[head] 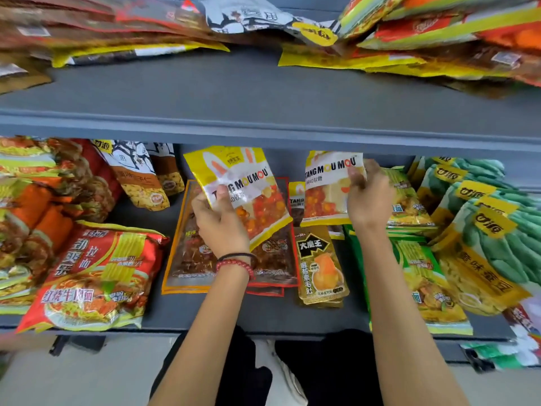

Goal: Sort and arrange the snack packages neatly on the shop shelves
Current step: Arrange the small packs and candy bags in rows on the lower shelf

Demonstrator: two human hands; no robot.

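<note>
My left hand (pixel 218 221) grips a yellow and white TANG MOU MOU candy bag (pixel 248 183), tilted above a stack of red-brown snack packs (pixel 187 253) on the lower shelf (pixel 205 315). My right hand (pixel 367 197) pinches the right edge of a second TANG MOU MOU bag (pixel 328 183), held upright. A third bag of the same kind (pixel 296 194) shows between them, mostly hidden. A gold packet with black lettering (pixel 320 265) lies below the right bag.
Red noodle packs (pixel 90 276) lie at the left, green noodle packs (pixel 421 276) and green bean bags (pixel 483 230) at the right. A nut bag (pixel 137 177) leans at the back. The upper shelf (pixel 263 92) carries loose piles of packets (pixel 409 39).
</note>
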